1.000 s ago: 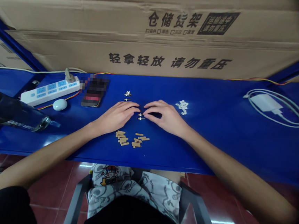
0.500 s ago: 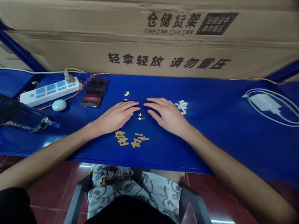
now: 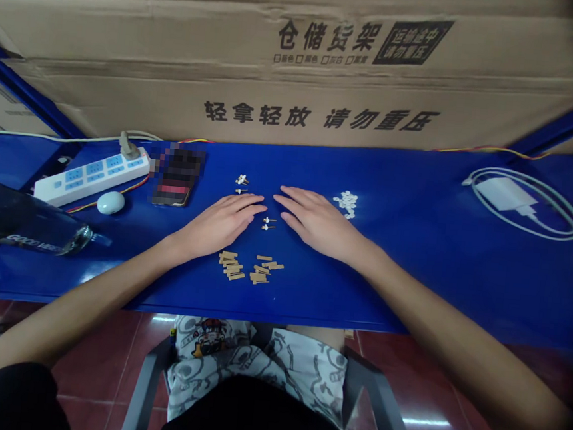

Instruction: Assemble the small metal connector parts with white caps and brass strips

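My left hand lies on the blue table with its fingers stretched out and nothing in it. Opposite, my right hand also rests with fingers apart, holding nothing. Between and just below the fingertips are two small white pieces with thin brass-coloured pins. A little cluster of similar pinned white pieces sits beyond my left fingers. Past my right hand is a pile of small white parts, partly hidden by the hand. Nearer the front edge lie two groups of small flat tan strips, several in each.
On the left stand a white power strip, a phone, a pale rounded object and a dark bottle lying on its side. A white charger with coiled cable is far right. A cardboard sheet walls the back.
The whole view has shifted slightly, moving things a little to the left. My right thumb has drawn in closer to the fingers. The small parts stay as they were.
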Demonstrator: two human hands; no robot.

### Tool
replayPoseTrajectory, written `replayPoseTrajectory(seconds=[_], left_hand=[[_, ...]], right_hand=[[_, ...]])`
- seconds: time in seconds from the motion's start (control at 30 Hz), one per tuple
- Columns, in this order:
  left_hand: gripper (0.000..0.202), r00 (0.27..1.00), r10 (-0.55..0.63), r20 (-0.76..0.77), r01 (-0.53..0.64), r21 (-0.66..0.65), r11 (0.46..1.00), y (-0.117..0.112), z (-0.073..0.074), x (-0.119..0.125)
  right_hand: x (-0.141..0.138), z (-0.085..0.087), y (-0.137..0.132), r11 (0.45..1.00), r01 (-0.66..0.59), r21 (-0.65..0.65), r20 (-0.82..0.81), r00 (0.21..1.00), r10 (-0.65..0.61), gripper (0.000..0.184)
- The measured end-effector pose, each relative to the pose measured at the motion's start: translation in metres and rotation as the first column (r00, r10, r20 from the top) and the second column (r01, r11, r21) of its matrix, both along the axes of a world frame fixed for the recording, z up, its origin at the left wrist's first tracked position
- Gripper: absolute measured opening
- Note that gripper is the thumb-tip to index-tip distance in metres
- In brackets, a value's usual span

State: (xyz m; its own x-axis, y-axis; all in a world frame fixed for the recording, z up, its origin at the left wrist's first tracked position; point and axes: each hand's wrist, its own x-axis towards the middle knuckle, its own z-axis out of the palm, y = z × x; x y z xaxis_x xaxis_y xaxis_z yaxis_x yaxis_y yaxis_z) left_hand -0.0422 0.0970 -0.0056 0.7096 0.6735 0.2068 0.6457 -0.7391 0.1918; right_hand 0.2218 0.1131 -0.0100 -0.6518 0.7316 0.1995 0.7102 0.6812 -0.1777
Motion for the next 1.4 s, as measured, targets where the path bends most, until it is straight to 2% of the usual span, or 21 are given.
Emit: replayPoseTrajectory(seconds=[0.43, 0.63, 0.7, 0.8, 0.87, 0.97, 1.17, 1.27, 1.4], left_hand=[[0.038, 0.998, 0.010, 0.056, -0.008, -0.049, 0.999, 0.001, 0.003, 0.002], [0.034, 0.996, 0.025, 0.084, -0.024, -0.014, 1.000, -0.001, 0.007, 0.004], [0.027, 0.992, 0.085, 0.088, -0.089, 0.041, 0.995, -0.001, 0.010, 0.003], [0.022, 0.964, 0.248, 0.095, -0.259, 0.125, 0.958, 0.005, 0.013, -0.003], [0.020, 0.948, 0.304, 0.097, -0.315, 0.134, 0.940, 0.010, 0.013, -0.008], [0.019, 0.956, 0.280, 0.084, -0.288, 0.102, 0.952, 0.015, 0.009, -0.012], [0.021, 0.989, 0.121, 0.085, -0.126, 0.053, 0.991, 0.014, 0.007, -0.009], [0.022, 0.983, 0.151, 0.102, -0.159, 0.073, 0.985, 0.015, 0.009, -0.010], [0.030, 0.977, 0.203, 0.061, -0.210, 0.160, 0.964, 0.020, 0.008, -0.013]], right_hand=[[0.001, 0.000, 0.000, 1.000, -0.010, 0.002, -0.007, 1.000, 0.010, 0.050], [0.000, 0.001, -0.001, 1.000, -0.013, -0.020, -0.050, 0.999, 0.011, 0.050], [0.001, 0.001, 0.000, 1.000, -0.007, -0.022, -0.043, 0.999, 0.006, 0.049], [0.001, 0.001, 0.000, 1.000, -0.010, -0.015, -0.022, 1.000, 0.009, 0.050], [0.001, 0.001, 0.000, 1.000, -0.013, -0.002, -0.001, 1.000, 0.013, 0.050], [0.001, 0.001, 0.000, 1.000, -0.010, 0.009, 0.025, 1.000, 0.010, 0.052], [0.001, 0.002, -0.001, 1.000, -0.011, -0.016, -0.014, 1.000, 0.011, 0.051], [0.001, 0.002, -0.001, 1.000, -0.009, -0.017, -0.009, 1.000, 0.008, 0.051], [0.002, 0.000, 0.000, 1.000, -0.012, -0.018, -0.014, 1.000, 0.011, 0.051]])
